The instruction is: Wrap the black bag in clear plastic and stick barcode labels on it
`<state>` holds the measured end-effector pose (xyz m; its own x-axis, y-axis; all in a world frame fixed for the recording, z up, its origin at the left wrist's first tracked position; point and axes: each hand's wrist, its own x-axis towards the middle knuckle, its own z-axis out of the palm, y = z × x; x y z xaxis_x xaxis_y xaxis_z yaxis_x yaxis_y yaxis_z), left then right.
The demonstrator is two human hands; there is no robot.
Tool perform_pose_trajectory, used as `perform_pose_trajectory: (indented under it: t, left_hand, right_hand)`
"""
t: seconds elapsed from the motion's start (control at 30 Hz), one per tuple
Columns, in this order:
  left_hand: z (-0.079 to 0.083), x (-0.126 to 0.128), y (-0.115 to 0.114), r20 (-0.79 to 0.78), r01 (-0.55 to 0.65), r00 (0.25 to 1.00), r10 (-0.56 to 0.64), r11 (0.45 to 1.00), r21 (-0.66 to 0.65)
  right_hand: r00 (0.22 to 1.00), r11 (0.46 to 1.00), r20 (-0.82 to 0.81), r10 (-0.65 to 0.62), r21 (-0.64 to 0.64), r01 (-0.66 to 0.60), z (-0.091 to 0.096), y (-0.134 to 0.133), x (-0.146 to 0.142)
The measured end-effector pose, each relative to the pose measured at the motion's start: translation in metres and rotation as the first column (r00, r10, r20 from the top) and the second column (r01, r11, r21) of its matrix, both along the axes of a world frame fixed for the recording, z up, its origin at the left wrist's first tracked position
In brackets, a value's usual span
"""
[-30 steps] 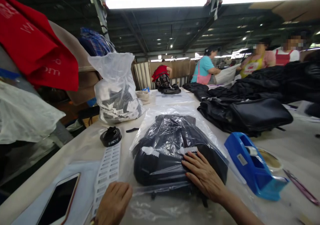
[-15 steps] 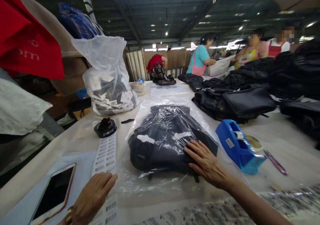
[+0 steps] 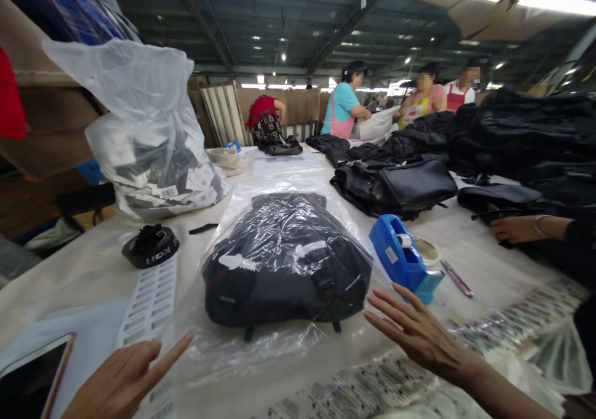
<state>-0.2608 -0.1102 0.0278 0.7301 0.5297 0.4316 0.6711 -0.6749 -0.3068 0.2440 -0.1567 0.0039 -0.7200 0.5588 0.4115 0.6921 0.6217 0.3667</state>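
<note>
A black backpack [image 3: 284, 295] lies inside a clear plastic bag [image 3: 218, 351] on the table before me. Two white tags show through the plastic. My left hand [image 3: 125, 375] is over a sheet of barcode stickers [image 3: 156, 288], left of the bag's near corner. Its index finger points out and it holds nothing. At the bag's right side, my right hand [image 3: 414, 326] is open with fingers spread, close to the plastic; whether it touches is unclear. Just beyond it stands a blue tape dispenser [image 3: 400, 251].
A phone [image 3: 35, 375] and a roll of black lettered strap [image 3: 149, 245] lie at left, near a sack of tags [image 3: 158, 171]. Scissors-like snips [image 3: 457, 279] lie right of the dispenser. Black bags [image 3: 405, 186] are piled at right, where a co-worker's hand [image 3: 526, 228] rests. People stand beyond.
My right hand has lifted off the backpack and moved right to the bag's edge. My left index finger has stretched out. The view has turned right, bringing in a co-worker's hand.
</note>
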Motion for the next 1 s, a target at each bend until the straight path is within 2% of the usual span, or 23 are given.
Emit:
perform_pose_trajectory:
  t: [0.07, 0.17, 0.3, 0.47, 0.6, 0.7, 0.8, 0.93, 1.0]
  left_hand:
    - [0.001, 0.003, -0.002, -0.007, 0.012, 1.000, -0.012, 1.000, 0.022]
    - [0.000, 0.005, -0.003, 0.065, 0.039, 0.997, -0.038, 0.999, -0.011]
    - [-0.004, 0.003, 0.002, 0.073, 0.056, 0.996, -0.053, 0.997, -0.045]
    - [-0.008, 0.009, -0.001, 0.073, 0.111, 0.991, -0.108, 0.993, -0.035]
    - [-0.008, 0.027, -0.007, 0.064, 0.227, 0.972, -0.225, 0.974, -0.026]
    - [-0.007, 0.037, -0.004, -0.024, 0.260, 0.965, -0.259, 0.966, 0.002]
    - [-0.010, 0.040, 0.000, -0.064, 0.208, 0.976, -0.206, 0.978, 0.030]
    - [-0.016, 0.040, -0.004, -0.003, 0.232, 0.973, -0.232, 0.972, -0.031]
    - [-0.018, 0.039, -0.008, -0.034, 0.252, 0.966, -0.255, 0.965, -0.068]
  right_hand:
    - [0.998, 0.998, 0.011, 0.056, -0.003, -0.056, -0.005, 0.001, 0.002]
    - [0.994, 0.994, -0.018, 0.105, -0.015, -0.105, -0.009, 0.001, 0.005]
    - [0.994, 0.996, -0.050, 0.093, 0.005, -0.093, -0.010, -0.006, 0.003]
    - [0.993, 0.992, 0.019, 0.119, -0.053, -0.118, -0.006, -0.023, -0.019]
    - [0.989, 0.992, 0.100, 0.106, -0.077, -0.099, -0.011, -0.023, -0.040]
    - [0.998, 0.999, -0.033, 0.046, -0.006, -0.047, -0.021, -0.017, -0.052]
    - [0.978, 0.999, -0.207, 0.000, 0.047, 0.010, -0.027, -0.014, -0.062]
    - [0.972, 1.000, -0.234, 0.014, 0.006, -0.013, -0.023, -0.015, -0.068]
    - [0.962, 0.999, -0.270, 0.026, -0.020, -0.033, -0.020, -0.016, -0.069]
